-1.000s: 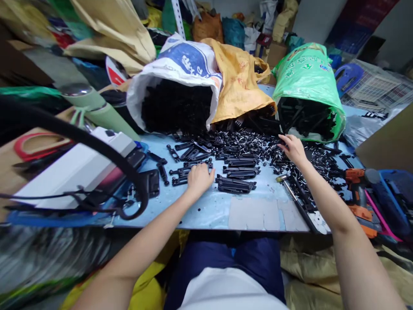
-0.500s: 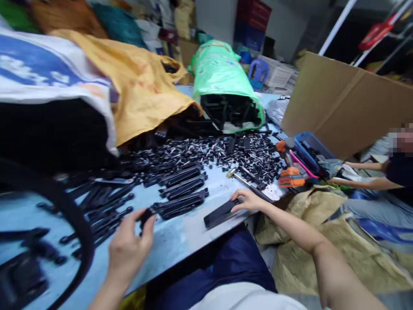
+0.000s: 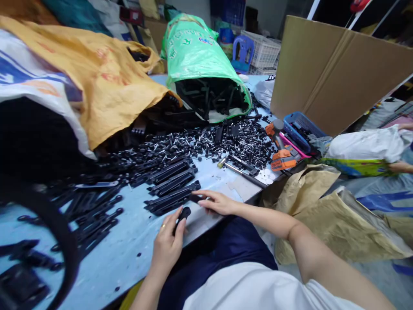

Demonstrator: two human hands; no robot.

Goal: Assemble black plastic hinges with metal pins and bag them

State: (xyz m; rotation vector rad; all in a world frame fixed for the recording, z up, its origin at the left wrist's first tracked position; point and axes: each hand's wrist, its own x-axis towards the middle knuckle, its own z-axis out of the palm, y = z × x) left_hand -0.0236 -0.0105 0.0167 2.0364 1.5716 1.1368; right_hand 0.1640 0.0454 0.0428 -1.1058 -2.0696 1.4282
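My left hand (image 3: 167, 243), with a ring on one finger, pinches a black plastic piece with a rounded end (image 3: 184, 212) above the table's front edge. Close beside it, my right hand (image 3: 217, 203) has its fingers over a black bar (image 3: 195, 198), most of which the hand covers. Just behind both hands lie several long black parts (image 3: 172, 199) in a row. More thin black arms with rounded ends (image 3: 100, 224) are spread to the left.
Small black pieces and metal pins (image 3: 206, 144) are heaped behind. A hammer (image 3: 241, 173), an orange drill (image 3: 281, 150) and a blue basket (image 3: 301, 129) stand right. Sacks, one of them green (image 3: 203, 56), lie at the back. A co-worker's hand (image 3: 400, 167) is at far right.
My left hand has moved right with its black piece. My right hand has slid left with the black bar, so the two hands are now close together. The view has shifted.
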